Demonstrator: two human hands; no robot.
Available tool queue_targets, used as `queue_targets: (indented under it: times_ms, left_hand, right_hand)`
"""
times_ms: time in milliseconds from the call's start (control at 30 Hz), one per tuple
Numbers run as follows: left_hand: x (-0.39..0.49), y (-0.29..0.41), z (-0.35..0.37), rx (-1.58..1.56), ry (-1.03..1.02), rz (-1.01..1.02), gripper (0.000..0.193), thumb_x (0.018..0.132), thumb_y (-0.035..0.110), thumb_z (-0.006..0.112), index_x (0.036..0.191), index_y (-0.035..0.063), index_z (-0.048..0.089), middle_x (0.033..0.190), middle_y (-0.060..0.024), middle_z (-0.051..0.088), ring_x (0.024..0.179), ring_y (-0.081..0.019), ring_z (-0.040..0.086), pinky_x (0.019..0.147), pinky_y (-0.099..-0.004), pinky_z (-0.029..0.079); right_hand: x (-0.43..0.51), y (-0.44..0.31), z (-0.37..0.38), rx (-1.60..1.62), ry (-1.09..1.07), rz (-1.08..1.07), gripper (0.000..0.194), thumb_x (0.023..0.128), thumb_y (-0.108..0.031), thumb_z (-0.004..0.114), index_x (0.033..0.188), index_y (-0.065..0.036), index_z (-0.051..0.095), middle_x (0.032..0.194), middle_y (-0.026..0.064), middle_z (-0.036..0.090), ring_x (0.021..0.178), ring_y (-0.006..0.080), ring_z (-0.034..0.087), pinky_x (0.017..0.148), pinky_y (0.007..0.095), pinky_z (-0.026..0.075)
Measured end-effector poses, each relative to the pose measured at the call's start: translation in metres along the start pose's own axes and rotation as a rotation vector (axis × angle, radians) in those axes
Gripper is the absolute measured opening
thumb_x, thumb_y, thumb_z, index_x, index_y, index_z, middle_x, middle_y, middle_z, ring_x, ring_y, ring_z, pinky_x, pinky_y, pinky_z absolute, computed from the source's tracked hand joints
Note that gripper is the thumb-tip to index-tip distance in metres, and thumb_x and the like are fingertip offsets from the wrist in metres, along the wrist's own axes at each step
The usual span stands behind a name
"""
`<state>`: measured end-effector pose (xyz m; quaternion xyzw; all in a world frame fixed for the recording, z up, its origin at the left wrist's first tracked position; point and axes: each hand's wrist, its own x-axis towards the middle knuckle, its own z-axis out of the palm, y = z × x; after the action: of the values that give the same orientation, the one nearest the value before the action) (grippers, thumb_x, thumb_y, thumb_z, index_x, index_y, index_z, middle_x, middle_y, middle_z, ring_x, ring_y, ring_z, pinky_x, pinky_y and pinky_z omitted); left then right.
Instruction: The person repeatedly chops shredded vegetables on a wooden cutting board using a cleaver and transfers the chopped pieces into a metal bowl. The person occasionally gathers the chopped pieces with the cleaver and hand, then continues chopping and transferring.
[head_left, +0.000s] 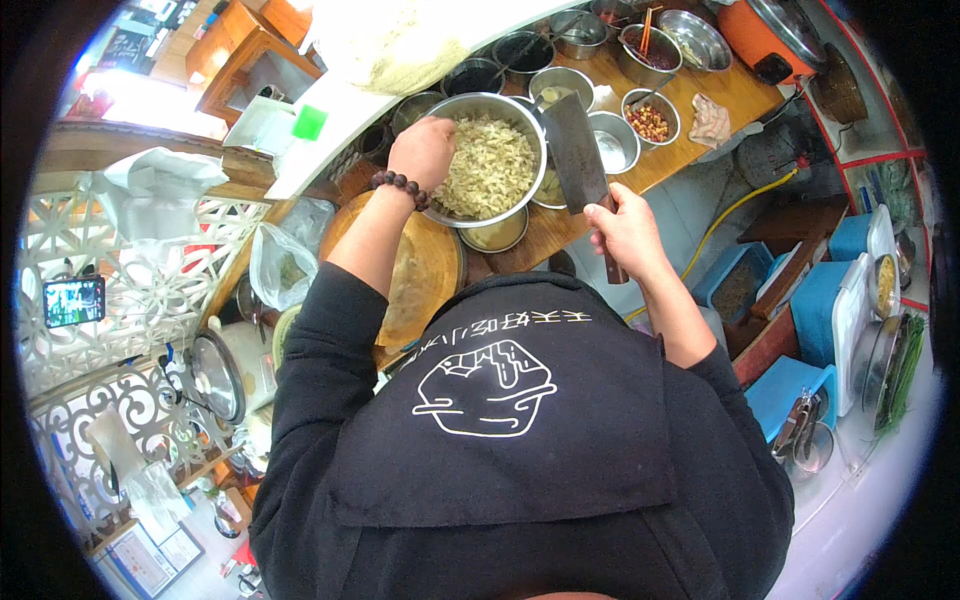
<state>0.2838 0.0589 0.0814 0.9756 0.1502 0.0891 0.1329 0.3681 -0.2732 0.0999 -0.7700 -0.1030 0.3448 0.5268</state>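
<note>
My left hand (425, 152), with a dark bead bracelet at the wrist, is at the left rim of a large steel bowl (541, 169); its fingers are curled over the rim, and whether they grip it cannot be told. Pale chopped food (487, 166) fills much of the bowl. My right hand (624, 231) is closed on the wooden handle of a cleaver (576, 154), whose broad blade is raised just right of the bowl. Behind my left forearm lies a round wooden chopping board (420, 277). A smaller bowl with yellowish contents (495, 234) sits below the big bowl.
Several steel bowls line the wooden counter (675, 161), one holding a nut-like mix (651, 122), another with chopsticks (647, 37). A crumpled cloth (709, 120) and an orange cooker (765, 45) are at the right. Plastic bags (283, 266) and a lidded pot (225, 371) stand left.
</note>
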Motion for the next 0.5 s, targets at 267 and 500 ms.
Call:
queue_targets:
  times_ms: [267,500]
  left_hand:
    - [0.003,0.01,-0.013,-0.206,-0.104,-0.125,0.033,0.096,0.023,0.07,0.124,0.0054,0.076,0.121,-0.0203,0.076,0.11,-0.0371,0.073,0.097,-0.0427,0.057]
    - [-0.026,-0.005,-0.03,-0.388,-0.034,-0.287,0.036,0.097,0.022,0.071,0.128,0.0035,0.073,0.116,-0.0168,0.078,0.103,-0.0311,0.075,0.092,-0.0399,0.059]
  right_hand:
    - [0.004,0.0,-0.009,0.098,0.008,-0.053,0.015,0.099,-0.012,0.068,0.105,0.0,0.063,0.075,0.0023,0.063,0.058,0.01,0.061,0.05,0.0298,0.051]
    - [0.016,-0.023,-0.008,0.066,-0.091,-0.108,0.012,0.099,-0.01,0.069,0.104,0.0,0.063,0.074,0.0022,0.062,0.058,0.01,0.06,0.051,0.0294,0.051]
